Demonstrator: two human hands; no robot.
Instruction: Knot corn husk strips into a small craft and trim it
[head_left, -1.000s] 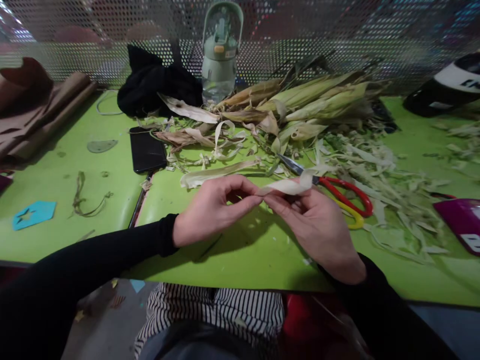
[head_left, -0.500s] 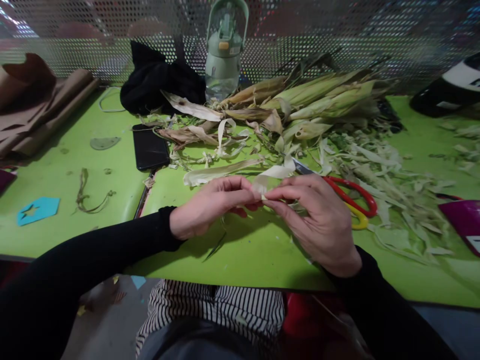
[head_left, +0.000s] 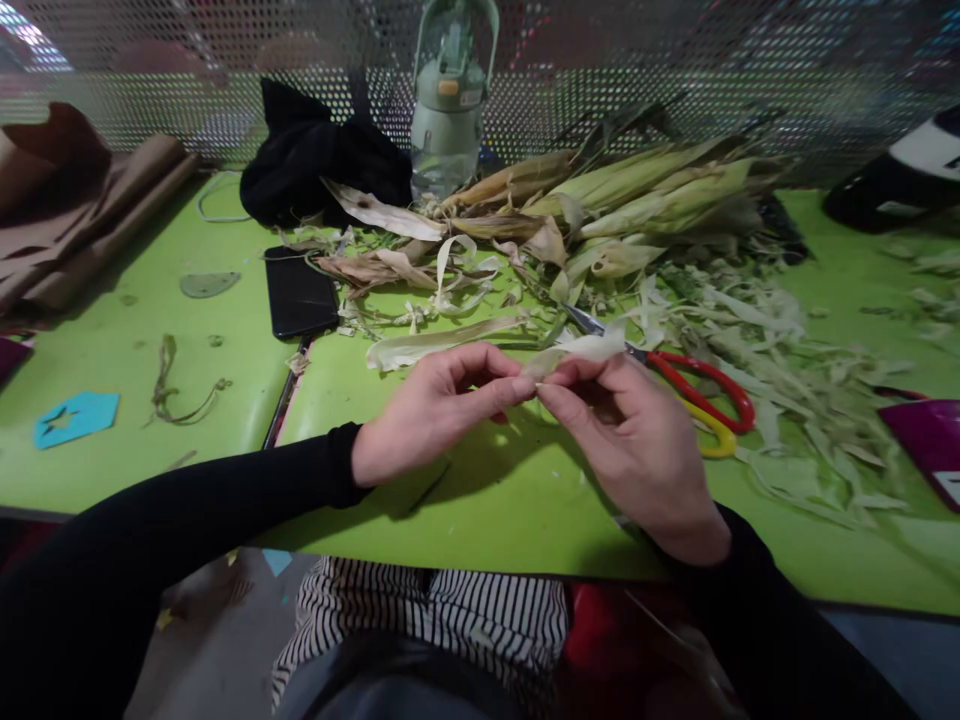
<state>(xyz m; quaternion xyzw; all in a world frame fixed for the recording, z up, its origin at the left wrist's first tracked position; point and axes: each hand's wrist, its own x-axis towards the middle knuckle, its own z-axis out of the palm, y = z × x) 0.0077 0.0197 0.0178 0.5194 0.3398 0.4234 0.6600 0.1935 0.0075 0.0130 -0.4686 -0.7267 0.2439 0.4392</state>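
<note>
A pale strip of corn husk (head_left: 581,350) is held just above the green table (head_left: 480,500). My left hand (head_left: 439,405) pinches its near end between thumb and forefinger. My right hand (head_left: 637,445) grips the same strip from the right, fingers curled round it, so the fingertips of both hands meet. Red and yellow handled scissors (head_left: 694,400) lie on the table just behind my right hand. Beyond them lies a heap of corn cobs in their husks (head_left: 637,195).
Husk shreds (head_left: 757,340) cover the table's right half. A black phone (head_left: 298,292) lies left of centre, a green water bottle (head_left: 448,95) and a black cloth (head_left: 315,160) stand by the perforated back wall. Brown sheets (head_left: 82,210) and a blue star cut-out (head_left: 73,415) are at left.
Both hands kept hold of the husk strip and worked it; half a second ago its free end stood up and left, now it lies out to the right again.
</note>
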